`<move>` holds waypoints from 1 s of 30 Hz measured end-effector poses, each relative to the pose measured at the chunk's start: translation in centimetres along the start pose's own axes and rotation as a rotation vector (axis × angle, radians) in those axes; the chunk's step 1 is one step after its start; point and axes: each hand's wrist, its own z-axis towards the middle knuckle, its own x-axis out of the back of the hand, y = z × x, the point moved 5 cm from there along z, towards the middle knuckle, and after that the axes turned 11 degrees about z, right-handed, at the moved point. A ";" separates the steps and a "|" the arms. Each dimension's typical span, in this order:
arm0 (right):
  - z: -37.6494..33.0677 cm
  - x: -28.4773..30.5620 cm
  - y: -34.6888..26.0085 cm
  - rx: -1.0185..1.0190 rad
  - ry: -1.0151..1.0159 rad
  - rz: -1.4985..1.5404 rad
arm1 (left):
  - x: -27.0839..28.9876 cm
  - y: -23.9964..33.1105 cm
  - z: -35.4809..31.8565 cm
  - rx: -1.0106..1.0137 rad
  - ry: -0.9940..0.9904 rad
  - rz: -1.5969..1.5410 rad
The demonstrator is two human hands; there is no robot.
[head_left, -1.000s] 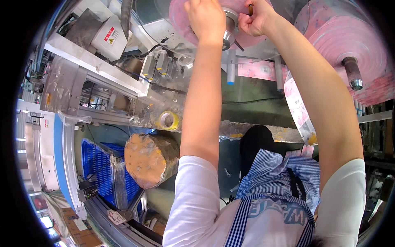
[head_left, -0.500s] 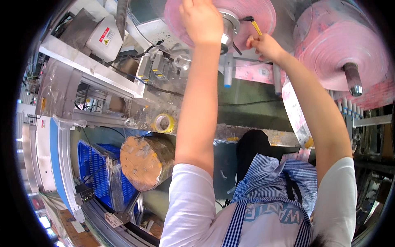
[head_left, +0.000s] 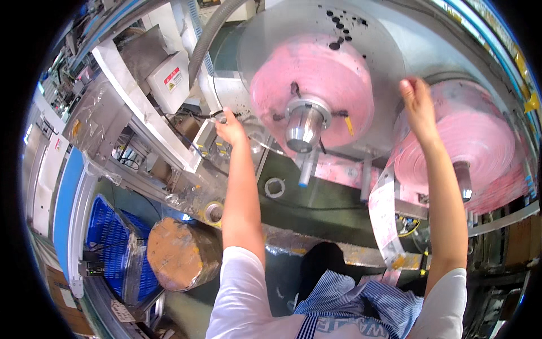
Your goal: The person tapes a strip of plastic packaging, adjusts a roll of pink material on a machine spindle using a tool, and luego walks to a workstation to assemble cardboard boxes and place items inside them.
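Note:
A pink printed film roll (head_left: pixel 271 79) is mounted upright on a shiny metal hub (head_left: pixel 305 127), with a large clear disc (head_left: pixel 389 53) behind it. Black-knobbed levers stick out around the hub, one with a yellow handle (head_left: pixel 349 126). My left hand (head_left: pixel 230 130) is left of the roll, fingers apart and empty, close to a black cable. On the other side, my right hand (head_left: pixel 419 107) is raised at the disc's right edge, fingers loosely extended and holding nothing. Neither hand touches the pink roll.
A second pink film roll (head_left: pixel 480 144) hangs on a spindle at the right. A strip of printed film (head_left: pixel 384 217) hangs between the rolls. Yellow tape (head_left: pixel 214 212) lies on the frame beam. Below left are a cardboard-ended roll (head_left: pixel 178 254) and a blue crate (head_left: pixel 110 243).
Both hands have come away from the hub. The left moved down and left, the right moved right, off the yellow-handled lever. The view has shifted, showing more of the roll and disc.

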 end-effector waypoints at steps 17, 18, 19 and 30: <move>-1.3 0.0 0.0 -0.170 0.061 0.233 | -3.0 -3.5 -1.5 0.145 -0.512 -0.515; -0.4 0.7 0.5 -0.150 0.041 0.252 | -3.2 -2.9 -2.1 0.103 -0.531 -0.566; 0.3 0.7 0.8 -0.149 0.020 0.273 | -2.9 -2.9 -2.4 0.035 -0.508 -0.515; -8.3 -5.0 -3.5 -0.271 -0.194 -0.173 | -2.8 -3.8 -2.1 0.124 -0.613 -0.419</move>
